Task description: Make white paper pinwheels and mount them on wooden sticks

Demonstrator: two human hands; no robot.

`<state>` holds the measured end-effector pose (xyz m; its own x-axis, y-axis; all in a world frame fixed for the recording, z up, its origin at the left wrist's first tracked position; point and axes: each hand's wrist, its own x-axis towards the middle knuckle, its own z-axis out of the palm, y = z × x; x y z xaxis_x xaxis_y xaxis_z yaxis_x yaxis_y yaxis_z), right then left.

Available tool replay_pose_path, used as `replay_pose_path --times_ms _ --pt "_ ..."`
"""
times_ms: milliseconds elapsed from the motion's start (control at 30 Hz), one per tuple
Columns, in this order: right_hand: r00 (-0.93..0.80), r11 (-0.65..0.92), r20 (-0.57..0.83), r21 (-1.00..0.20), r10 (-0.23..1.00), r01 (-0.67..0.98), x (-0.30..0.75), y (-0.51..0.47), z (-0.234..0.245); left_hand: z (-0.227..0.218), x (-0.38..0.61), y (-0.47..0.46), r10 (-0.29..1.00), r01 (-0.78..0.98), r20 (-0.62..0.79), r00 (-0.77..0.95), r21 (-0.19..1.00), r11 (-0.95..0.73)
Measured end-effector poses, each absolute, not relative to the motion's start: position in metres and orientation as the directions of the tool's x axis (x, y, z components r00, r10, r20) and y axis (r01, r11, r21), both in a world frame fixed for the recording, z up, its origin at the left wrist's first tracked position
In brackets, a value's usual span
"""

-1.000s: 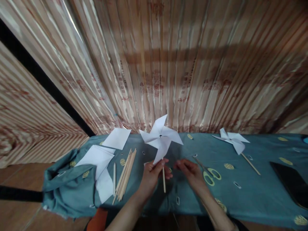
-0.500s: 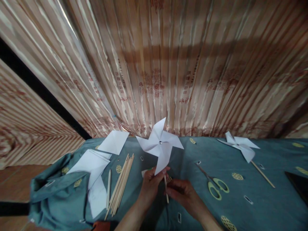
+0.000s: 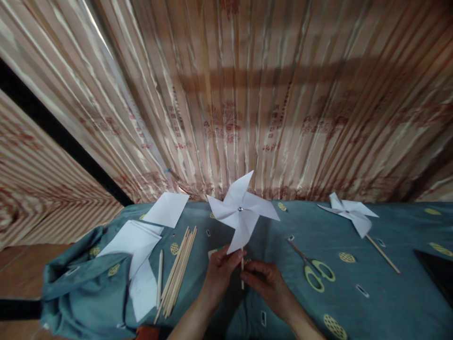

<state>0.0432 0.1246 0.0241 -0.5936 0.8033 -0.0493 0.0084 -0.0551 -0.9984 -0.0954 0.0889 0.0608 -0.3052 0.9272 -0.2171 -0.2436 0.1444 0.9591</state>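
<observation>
A white paper pinwheel [image 3: 240, 210] with a shiny pin at its centre stands up in front of me on a thin wooden stick [image 3: 242, 282]. My left hand [image 3: 220, 271] is closed round the upper part of the stick, just under the lowest blade. Lower down, my right hand [image 3: 264, 281] pinches the same stick between thumb and fingers. Part of a small flat pale item [image 3: 211, 252] shows behind my left hand; the rest of it is hidden.
Wooden sticks [image 3: 179, 276] and a pencil [image 3: 160, 278] lie left, beside white paper pieces [image 3: 141, 245] and a paper square [image 3: 168, 210]. Green-handled scissors [image 3: 314, 271] and another pinwheel [image 3: 350, 215] lie right. A dark object [image 3: 433, 278] is at the right edge. Curtains [image 3: 226, 104] hang behind.
The pinwheel has shifted slightly right and its blades have turned a little. The stick is more upright, and my right hand has come in to pinch it more plainly.
</observation>
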Motion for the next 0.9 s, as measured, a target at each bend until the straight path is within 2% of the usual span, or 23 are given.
replay_pose_path --times_ms 300,433,533,633,700,767,900 --pt "-0.576 -0.011 -0.037 -0.999 0.817 0.049 0.041 0.125 0.025 0.056 -0.1 0.085 0.938 -0.19 -0.18 -0.297 0.974 0.126" --pt "-0.572 0.056 -0.02 -0.992 0.82 0.115 0.047 0.126 0.037 0.055 -0.102 0.086 0.936 -0.174 -0.176 -0.304 0.977 0.127" --pt "-0.434 0.13 0.057 -0.981 0.899 0.142 0.064 0.139 0.047 0.055 -0.103 0.086 0.925 -0.193 -0.197 -0.324 0.971 0.139" --pt "-0.125 0.172 0.156 -0.977 0.98 0.129 0.086 0.16 0.05 0.053 -0.101 0.086 0.914 -0.222 -0.237 -0.33 0.96 0.169" --pt "0.024 0.169 0.172 -0.981 0.985 0.096 0.097 0.174 0.05 0.05 -0.098 0.086 0.915 -0.238 -0.256 -0.311 0.953 0.185" --pt "0.071 0.165 0.17 -0.984 0.983 0.065 0.103 0.184 0.048 0.046 -0.094 0.086 0.919 -0.255 -0.274 -0.283 0.945 0.203" --pt "-0.016 0.115 0.116 -0.991 0.993 -0.066 0.104 0.193 0.05 0.04 -0.089 0.086 0.925 -0.241 -0.291 -0.246 0.942 0.232"
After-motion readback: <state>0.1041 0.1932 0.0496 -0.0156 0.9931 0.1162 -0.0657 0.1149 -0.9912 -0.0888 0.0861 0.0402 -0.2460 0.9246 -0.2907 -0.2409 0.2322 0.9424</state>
